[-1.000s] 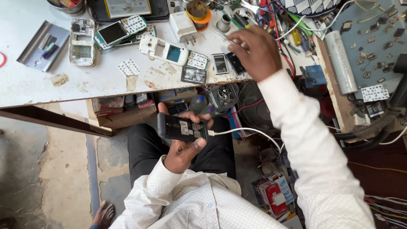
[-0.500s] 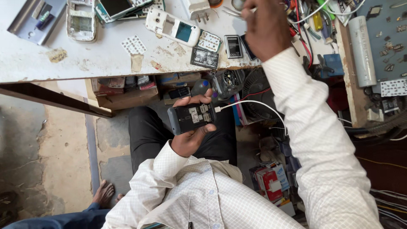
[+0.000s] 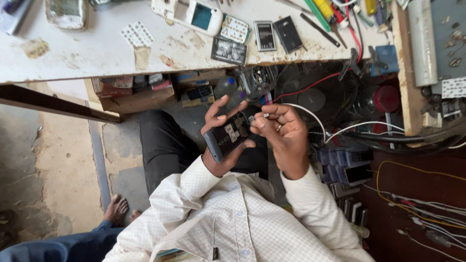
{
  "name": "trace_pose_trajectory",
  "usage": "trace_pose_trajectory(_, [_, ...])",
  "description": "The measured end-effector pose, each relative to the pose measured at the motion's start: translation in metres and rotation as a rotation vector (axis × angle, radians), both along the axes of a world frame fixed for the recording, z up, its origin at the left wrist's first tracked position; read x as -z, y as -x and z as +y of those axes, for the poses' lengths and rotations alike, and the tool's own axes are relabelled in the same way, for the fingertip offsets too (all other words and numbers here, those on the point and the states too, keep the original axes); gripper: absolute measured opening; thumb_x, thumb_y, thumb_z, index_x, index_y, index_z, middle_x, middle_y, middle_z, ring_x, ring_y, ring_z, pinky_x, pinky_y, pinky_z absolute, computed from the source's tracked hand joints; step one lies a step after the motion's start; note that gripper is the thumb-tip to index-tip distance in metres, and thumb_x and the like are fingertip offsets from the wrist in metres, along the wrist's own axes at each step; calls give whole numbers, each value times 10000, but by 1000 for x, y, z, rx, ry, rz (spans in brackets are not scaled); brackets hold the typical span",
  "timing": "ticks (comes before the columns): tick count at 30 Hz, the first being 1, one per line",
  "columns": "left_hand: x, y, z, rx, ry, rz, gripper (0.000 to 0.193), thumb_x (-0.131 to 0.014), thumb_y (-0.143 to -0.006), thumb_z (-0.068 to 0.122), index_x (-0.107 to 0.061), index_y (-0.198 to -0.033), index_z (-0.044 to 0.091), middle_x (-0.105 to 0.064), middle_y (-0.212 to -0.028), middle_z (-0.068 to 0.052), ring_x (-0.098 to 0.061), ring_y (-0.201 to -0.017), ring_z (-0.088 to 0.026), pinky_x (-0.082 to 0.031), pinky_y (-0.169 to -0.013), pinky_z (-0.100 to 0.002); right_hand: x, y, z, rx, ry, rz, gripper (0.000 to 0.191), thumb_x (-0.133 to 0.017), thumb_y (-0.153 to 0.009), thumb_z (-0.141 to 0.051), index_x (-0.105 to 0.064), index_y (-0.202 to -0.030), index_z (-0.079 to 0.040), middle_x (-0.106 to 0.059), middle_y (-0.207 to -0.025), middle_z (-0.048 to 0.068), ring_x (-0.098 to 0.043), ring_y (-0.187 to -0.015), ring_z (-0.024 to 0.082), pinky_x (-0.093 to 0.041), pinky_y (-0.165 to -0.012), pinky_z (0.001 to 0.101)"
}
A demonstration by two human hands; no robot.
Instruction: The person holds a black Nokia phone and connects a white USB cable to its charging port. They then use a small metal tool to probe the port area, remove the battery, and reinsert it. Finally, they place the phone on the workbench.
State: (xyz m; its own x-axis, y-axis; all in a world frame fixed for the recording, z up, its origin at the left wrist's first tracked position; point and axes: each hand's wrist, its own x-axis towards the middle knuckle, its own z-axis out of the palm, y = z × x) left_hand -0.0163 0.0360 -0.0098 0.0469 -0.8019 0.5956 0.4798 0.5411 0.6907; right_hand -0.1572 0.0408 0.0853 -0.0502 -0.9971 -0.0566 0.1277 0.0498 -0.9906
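My left hand [image 3: 221, 127] holds a dark mobile phone [image 3: 227, 137] with its back cover off, tilted above my lap. My right hand [image 3: 284, 138] is beside it on the right. Its thumb and forefinger pinch the small metal plug [image 3: 264, 115] of a white cable [image 3: 310, 116] at the phone's upper end. The cable runs off to the right, under the table. Both sleeves are white with a fine check.
A worn white table [image 3: 87, 58] spans the top, carrying a white phone [image 3: 194, 14], keypads [image 3: 137, 34], two batteries [image 3: 265, 35] and tools. Below it are boxes [image 3: 141, 94], a black fan [image 3: 315, 92] and tangled wires. Another person's bare foot [image 3: 115, 209] is at lower left.
My right hand left the tabletop, came down to the phone and now pinches the cable's plug against it. The view tilted down, and the phone sits closer to my chest.
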Motion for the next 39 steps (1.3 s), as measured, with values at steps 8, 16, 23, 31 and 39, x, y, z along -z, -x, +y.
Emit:
trace_pose_trajectory(8, [9,2,-1,-48,41,-110,808,-837,-887,96,-288,-1461,243,-174,-1638,-167,-485,-1485,-457,-594,-1153,-515,14,-9,3,93,105,172,252,-724,-967,0,-548,-1147,8,-703,-1020,106,-699,-911,111,-612,-814,255])
trace_pose_trajectory(16, [16,5,-3,-78,56,-132,803,-863,-865,54,-322,-1427,246,-187,-1630,-156,-489,-1481,-455,-607,-1136,-488,16,-13,2,111,95,203,220,-732,-969,-3,-561,-1106,2,-701,-963,86,-682,-858,87,-591,-780,221])
trace_pose_trajectory(23, [20,9,-4,-128,101,-140,807,-882,-838,13,-364,-1410,251,-217,-1614,-152,-513,-1455,-455,-610,-1142,-502,19,-13,1,128,85,242,245,-752,-952,-3,-559,-1104,1,-685,-952,71,-654,-825,68,-552,-728,198])
trace_pose_trajectory(31, [21,9,-5,-125,111,-147,846,-902,-811,-7,-369,-1414,254,-207,-1614,-139,-502,-1455,-444,-581,-1120,-486,16,-14,3,119,91,300,266,-750,-950,-10,-551,-1126,-2,-683,-969,70,-645,-840,58,-541,-722,187])
trace_pose_trajectory(39, [18,8,-5,-125,108,-162,857,-895,-821,-18,-357,-1429,256,-203,-1609,-148,-506,-1448,-449,-580,-1091,-477,15,-15,3,139,88,278,265,-751,-948,-7,-547,-1118,-4,-678,-969,71,-648,-846,60,-545,-727,187])
